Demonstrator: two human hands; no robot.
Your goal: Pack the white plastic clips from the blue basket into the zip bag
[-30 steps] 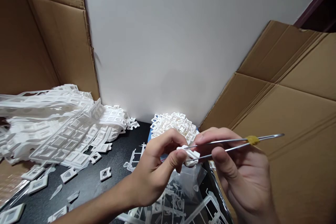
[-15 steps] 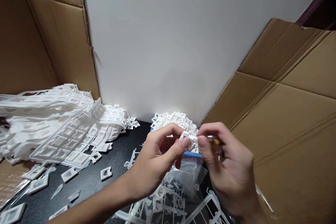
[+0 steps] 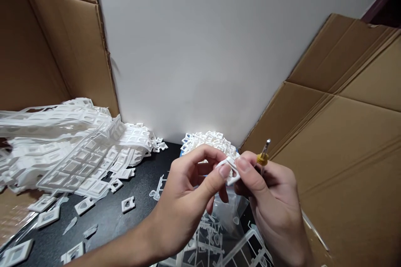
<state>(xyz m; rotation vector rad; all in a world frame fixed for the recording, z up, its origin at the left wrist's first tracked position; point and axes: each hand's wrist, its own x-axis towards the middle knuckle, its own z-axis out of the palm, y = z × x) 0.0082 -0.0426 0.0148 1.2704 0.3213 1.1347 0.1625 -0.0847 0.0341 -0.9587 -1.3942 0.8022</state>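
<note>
My left hand (image 3: 194, 192) pinches a small white plastic frame piece (image 3: 232, 180) between thumb and fingers, in front of my chest. My right hand (image 3: 272, 200) presses thumb and forefinger on the right side of the same piece. In that hand is also a slim tool with a yellow collar and a metal tip (image 3: 263, 155), its tip pointing up; its lower part is hidden by my fingers. Behind the hands, a heap of similar white pieces (image 3: 209, 141) fills a blue-rimmed container, largely covered by my hands.
At left lies a pile of white moulded sheets (image 3: 78, 150), with loose frame pieces (image 3: 128, 204) on the black table (image 3: 109, 221). Below my hands is a clear plastic bag (image 3: 225, 212) with white offcuts. Cardboard panels (image 3: 354, 167) stand at both sides, before a white wall (image 3: 194, 50).
My right hand has turned, so the tool now points upward and its yellow collar shows clearly. The frame piece has tilted between my fingers, showing its opening.
</note>
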